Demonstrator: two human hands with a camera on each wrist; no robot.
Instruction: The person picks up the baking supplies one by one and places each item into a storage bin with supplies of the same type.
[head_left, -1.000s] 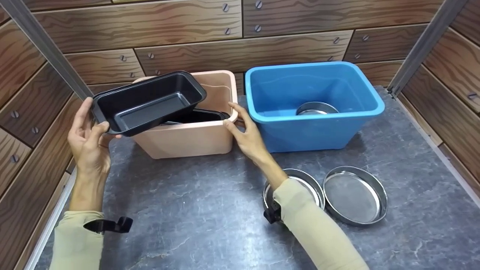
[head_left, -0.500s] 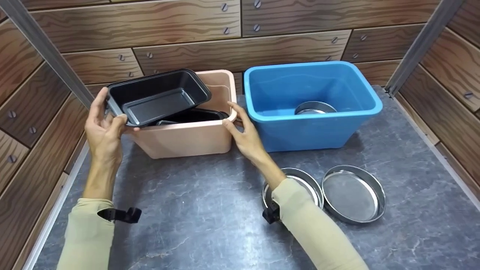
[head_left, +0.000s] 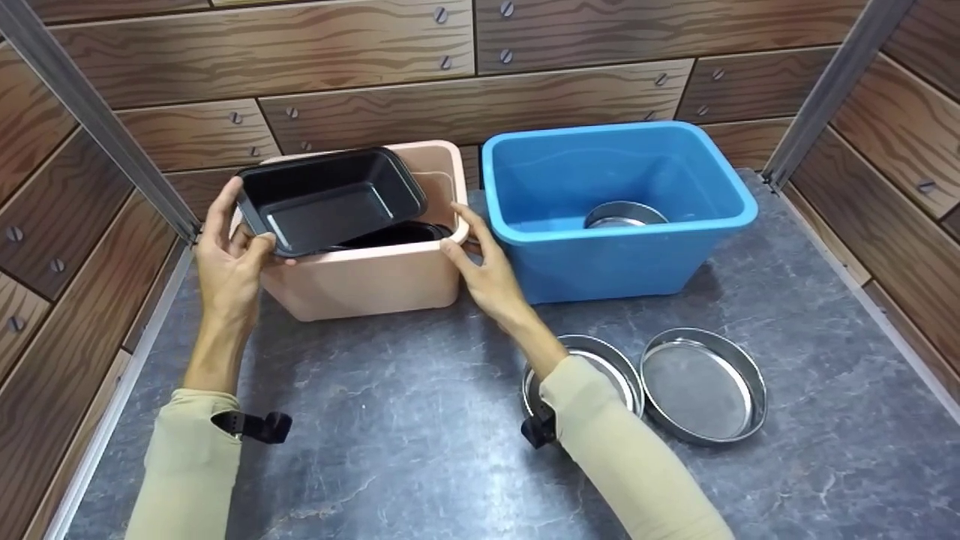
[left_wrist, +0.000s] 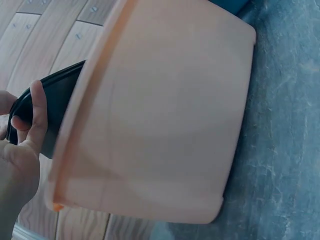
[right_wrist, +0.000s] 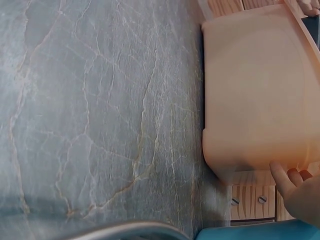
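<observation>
My left hand [head_left: 231, 281] pinches one short end of a black loaf pan [head_left: 322, 214], thumb on the near corner and fingers at the far one. The pan lies tilted across the mouth of a peach plastic bin [head_left: 367, 289], its right end dipping inside. Below it in the bin another black pan [head_left: 401, 234] shows in part. At the bin's front right corner, my right hand [head_left: 491, 281] holds the rim between thumb and fingers. In the left wrist view the loaf pan [left_wrist: 62, 102] sticks out past the bin's rim.
A blue bin [head_left: 615, 266] stands just right of the peach one, with a round metal pan [head_left: 626, 214] inside. Two round metal pans, one [head_left: 701, 386] in full view and one [head_left: 592, 360] partly under my right sleeve, lie on the grey marbled table [head_left: 405, 450]. Wood-patterned walls surround it.
My left hand has moved right with the loaf pan, bringing it from beyond the bin's left side to over its opening, and lower. The right hand has stayed at the rim.
</observation>
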